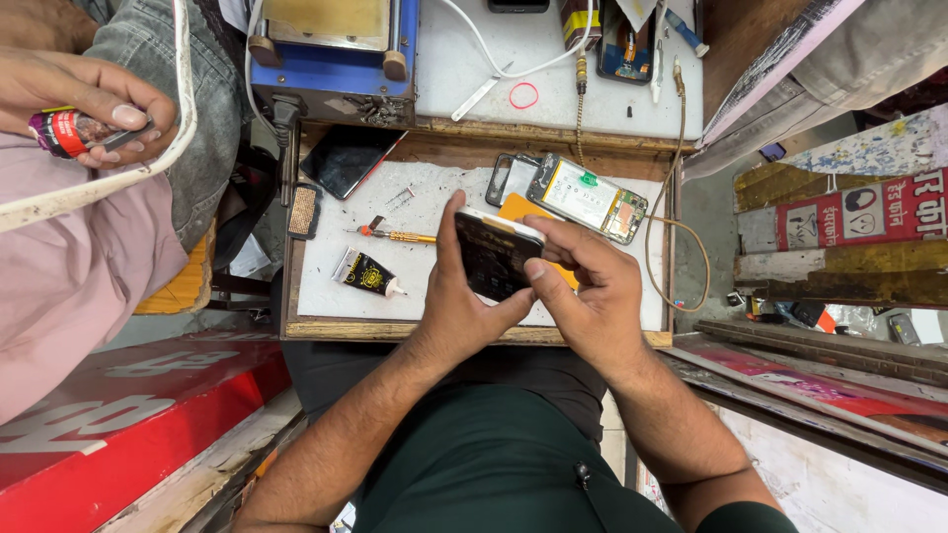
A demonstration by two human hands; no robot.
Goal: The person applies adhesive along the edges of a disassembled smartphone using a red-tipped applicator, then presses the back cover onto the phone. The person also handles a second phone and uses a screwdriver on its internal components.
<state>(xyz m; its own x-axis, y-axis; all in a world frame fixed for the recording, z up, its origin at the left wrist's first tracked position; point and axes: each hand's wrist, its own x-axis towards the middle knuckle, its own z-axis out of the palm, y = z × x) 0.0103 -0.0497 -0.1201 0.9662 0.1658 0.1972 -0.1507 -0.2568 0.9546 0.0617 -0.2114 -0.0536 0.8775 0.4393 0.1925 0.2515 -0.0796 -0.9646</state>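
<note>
Both hands' fingers grasping dark phone [496,255], left hand [462,296], right hand [592,291], above worktable edge [395,332]

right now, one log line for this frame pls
left hand: holds phone | right hand: thumb on phone edge | beside: screwdriver, glue tube, opened phone

This was a small phone repair stall, a narrow workshop opening onto a street. Just beyond the gripped phone [494,255] lay an opened handset [591,200] with its board exposed, and to the left of the grip were a small screwdriver [397,235] and a black glue tube [367,273] on a worn white work board [326,296]. Farther from the grip stood a blue machine [331,74] with cables, and a painted signboard [854,212] was on the far right.
</note>
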